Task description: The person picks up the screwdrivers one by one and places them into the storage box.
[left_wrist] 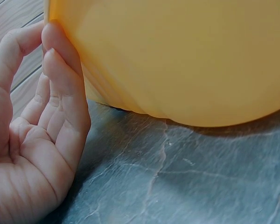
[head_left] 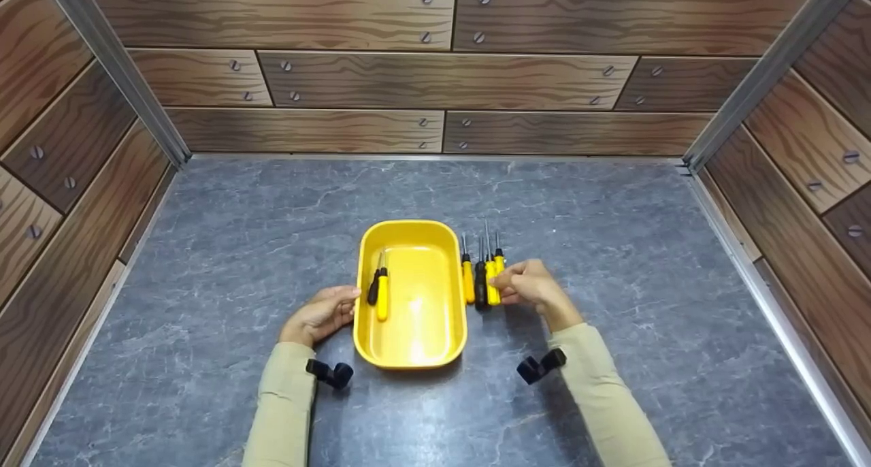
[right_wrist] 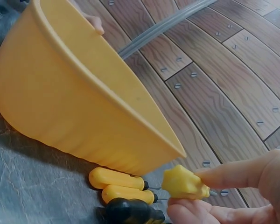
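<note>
A deep yellow plastic tray [head_left: 412, 362] stands on the dark surface, with two screwdrivers inside it, one black-handled [head_left: 373, 288] and one yellow-handled [head_left: 382, 297]. My left hand [head_left: 323, 315] grips the tray's left rim, a fingertip showing over the edge in the right wrist view. To the right of the tray, several screwdrivers lie side by side, shafts pointing away. Among them are an orange-yellow one [head_left: 468, 281] and a black one [head_left: 482, 286]. My right hand [head_left: 531, 286] pinches the yellow handle of a screwdriver [right_wrist: 179, 182]; its shaft is mostly hidden in the right wrist view.
Wood-patterned panels [head_left: 354, 79] wall the back and both sides. Metal strips [head_left: 782, 331] edge the grey marbled tabletop [head_left: 224, 249]. A black wrist mount [head_left: 541, 365] sits on each sleeve.
</note>
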Motion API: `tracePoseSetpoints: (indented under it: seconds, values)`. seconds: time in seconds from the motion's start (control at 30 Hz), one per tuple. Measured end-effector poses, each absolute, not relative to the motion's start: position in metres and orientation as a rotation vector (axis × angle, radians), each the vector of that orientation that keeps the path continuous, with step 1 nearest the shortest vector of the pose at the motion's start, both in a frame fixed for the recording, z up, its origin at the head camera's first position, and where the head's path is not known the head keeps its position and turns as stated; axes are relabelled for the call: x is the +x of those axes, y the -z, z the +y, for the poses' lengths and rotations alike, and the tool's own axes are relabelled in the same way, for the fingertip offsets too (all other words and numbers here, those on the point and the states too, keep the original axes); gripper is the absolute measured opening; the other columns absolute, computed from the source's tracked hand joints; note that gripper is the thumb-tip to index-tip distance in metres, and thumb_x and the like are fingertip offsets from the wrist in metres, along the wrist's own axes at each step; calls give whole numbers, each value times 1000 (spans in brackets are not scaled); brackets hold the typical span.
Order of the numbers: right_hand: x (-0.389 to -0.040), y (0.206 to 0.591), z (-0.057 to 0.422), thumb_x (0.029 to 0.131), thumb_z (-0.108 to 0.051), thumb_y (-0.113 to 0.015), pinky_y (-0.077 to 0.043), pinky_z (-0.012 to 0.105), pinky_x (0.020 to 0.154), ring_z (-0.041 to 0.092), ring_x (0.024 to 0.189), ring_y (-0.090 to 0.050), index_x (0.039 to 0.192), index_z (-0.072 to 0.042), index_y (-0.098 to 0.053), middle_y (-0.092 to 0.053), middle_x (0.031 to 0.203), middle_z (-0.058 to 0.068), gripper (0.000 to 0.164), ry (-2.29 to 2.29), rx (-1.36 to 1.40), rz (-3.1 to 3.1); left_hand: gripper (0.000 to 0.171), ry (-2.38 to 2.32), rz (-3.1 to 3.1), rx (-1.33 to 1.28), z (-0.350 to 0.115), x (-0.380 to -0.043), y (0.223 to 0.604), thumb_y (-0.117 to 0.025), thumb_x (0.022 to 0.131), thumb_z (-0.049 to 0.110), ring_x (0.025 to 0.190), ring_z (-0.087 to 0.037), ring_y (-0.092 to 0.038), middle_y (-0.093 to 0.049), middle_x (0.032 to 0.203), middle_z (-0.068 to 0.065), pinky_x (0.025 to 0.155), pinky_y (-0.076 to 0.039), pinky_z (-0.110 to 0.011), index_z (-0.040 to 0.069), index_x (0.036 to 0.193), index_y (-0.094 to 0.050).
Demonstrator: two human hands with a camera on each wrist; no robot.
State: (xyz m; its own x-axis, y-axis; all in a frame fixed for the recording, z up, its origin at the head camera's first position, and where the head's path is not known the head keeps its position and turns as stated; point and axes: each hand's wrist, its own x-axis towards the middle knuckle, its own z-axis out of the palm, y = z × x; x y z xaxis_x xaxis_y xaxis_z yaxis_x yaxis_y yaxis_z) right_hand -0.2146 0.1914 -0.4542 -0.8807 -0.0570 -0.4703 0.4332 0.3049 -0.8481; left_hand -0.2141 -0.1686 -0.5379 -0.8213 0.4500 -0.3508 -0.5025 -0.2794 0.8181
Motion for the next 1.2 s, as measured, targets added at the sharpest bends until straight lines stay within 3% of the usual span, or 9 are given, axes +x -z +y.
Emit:
tracePoseSetpoints:
  seconds: [0.6, 0.87, 1.2]
  values:
    - [-212, 443, 176, 84, -6, -67, -61, 30, 70, 8, 58, -61, 94, 6, -63, -60, 67, -1, 16, 1571, 280, 2197, 23, -2144, 1367, -103, -167, -214, 538, -47, 97, 6, 67, -3, -61, -69, 75, 6, 69, -53, -16, 13, 83, -65]
    - [-212, 439, 168, 84, -6, -67, -60, 25, 64, 7, 56, -60, 102, 13, -62, -60, 65, -1, 27, 1580, 221, 2201, 19, -2160, 1352, -111, -167, -215, 538, -50, 97, 8, 74, -3, -65, -71, 79, 6, 74, -54, -17, 14, 86, -64]
    - [-210, 437, 155, 83, -2, -64, -58, 20, 56, 5, 52, -57, 100, 14, -63, -60, 57, -2, 23, 1604, 181, 2151, 18, -2159, 1368, -121, -167, -214, 538, -48, 97, 7, 72, -3, -63, -69, 78, 6, 71, -53, -16, 12, 89, -62]
